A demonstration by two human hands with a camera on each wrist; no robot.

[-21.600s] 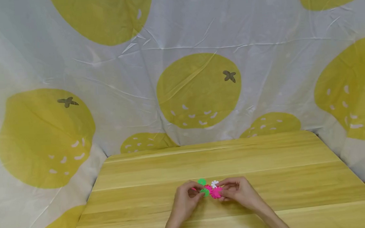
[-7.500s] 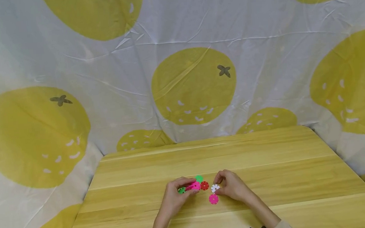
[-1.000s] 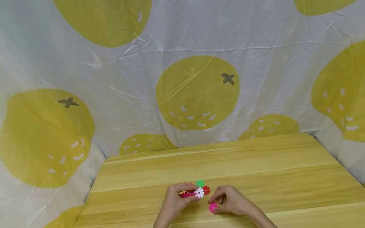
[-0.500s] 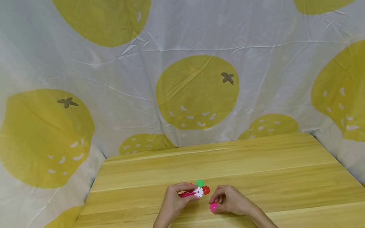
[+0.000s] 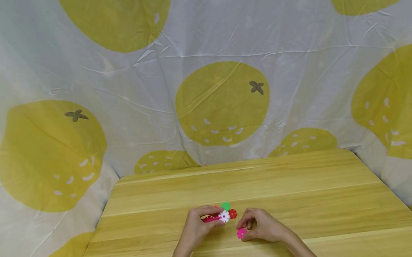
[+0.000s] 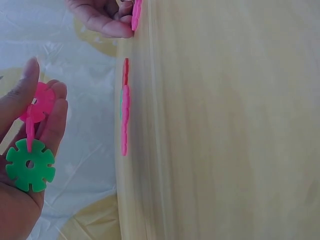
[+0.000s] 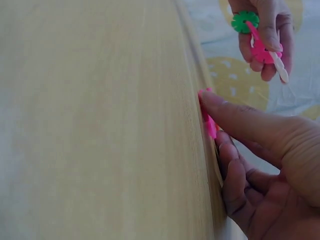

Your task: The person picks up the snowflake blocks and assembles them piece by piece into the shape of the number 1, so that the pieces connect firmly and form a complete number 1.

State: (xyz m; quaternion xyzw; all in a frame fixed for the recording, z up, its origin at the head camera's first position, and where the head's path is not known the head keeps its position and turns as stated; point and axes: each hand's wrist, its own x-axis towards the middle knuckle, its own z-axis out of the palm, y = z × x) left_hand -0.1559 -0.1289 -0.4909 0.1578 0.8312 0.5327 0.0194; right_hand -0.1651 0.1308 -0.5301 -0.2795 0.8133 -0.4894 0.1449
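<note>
Both hands (image 5: 195, 227) (image 5: 263, 225) in a pinch, apart

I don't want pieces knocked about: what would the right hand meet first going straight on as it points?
Probably the red disc, ahead of the right hand. The white disc in the left hand shows just beyond it, though depth is unclear.

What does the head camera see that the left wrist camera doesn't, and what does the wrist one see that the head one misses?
Only the head view: the white notched disc beside the left hand.
Only the left wrist view: the green notched disc in front of the left palm.
Both: two hands, the pink notched disc in the right hand, the red notched disc and the wooden table.
</note>
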